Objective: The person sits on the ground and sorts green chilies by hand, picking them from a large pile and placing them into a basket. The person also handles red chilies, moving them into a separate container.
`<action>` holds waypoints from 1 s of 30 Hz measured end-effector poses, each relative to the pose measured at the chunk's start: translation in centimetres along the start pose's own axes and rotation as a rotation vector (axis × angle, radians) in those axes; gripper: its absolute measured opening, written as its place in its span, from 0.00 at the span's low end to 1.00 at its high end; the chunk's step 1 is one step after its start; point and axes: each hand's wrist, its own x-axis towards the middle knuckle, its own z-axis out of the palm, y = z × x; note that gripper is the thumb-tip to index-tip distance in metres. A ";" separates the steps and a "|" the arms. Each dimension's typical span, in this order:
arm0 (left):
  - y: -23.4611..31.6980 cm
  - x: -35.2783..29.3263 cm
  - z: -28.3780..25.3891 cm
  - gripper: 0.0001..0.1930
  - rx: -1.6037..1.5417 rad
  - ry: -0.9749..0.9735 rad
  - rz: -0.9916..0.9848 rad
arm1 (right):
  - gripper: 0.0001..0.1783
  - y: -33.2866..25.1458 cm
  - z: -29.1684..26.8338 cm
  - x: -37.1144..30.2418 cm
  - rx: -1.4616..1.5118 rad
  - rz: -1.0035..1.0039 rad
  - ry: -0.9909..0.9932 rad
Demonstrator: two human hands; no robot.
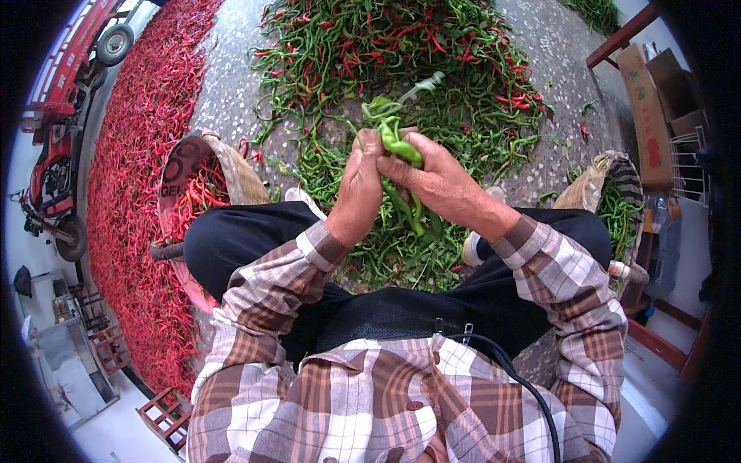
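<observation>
Close together in front of my lap, both hands are closed on a small bunch of green chili peppers (pixel 400 147) with leaves and stems. My left hand (pixel 360 185) pinches the stem side, thumb pointing up. Thumb and fingers of my right hand (pixel 448 184) wrap round the peppers from the other side. More long green peppers (pixel 403 208) hang below, between the two hands; which hand bears them I cannot tell. Beyond lies a large heap of green and red chili peppers (pixel 386 54) with leaves, some spread beneath my hands.
By my left knee stands a basket (pixel 171 181) of red chilies; by my right knee, a basket (pixel 629 174) with green ones. A long bed of red chilies (pixel 139 193) covers the left floor. Further left is a red three-wheeled vehicle (pixel 62 147). Cardboard boxes (pixel 644 116) stand at right.
</observation>
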 end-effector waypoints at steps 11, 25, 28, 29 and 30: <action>0.2 1.1 -1.7 0.15 -0.116 -0.149 -0.086 | 0.17 0.3 -2.4 -0.5 -0.618 -0.066 -0.264; -4.0 6.1 -12.8 0.22 1.006 0.303 0.316 | 0.10 0.3 -5.9 -2.3 -0.948 0.066 -0.086; -7.5 5.2 -16.3 0.22 1.866 0.331 0.001 | 0.09 -0.7 -8.7 -2.8 -0.788 -0.063 0.120; -9.3 4.4 -16.4 0.24 1.863 0.169 -0.116 | 0.08 -1.0 -9.3 -2.9 -0.761 0.026 0.180; -11.0 3.5 -16.3 0.27 1.826 -0.017 -0.300 | 0.09 -1.3 -9.7 -3.0 -0.807 0.008 0.215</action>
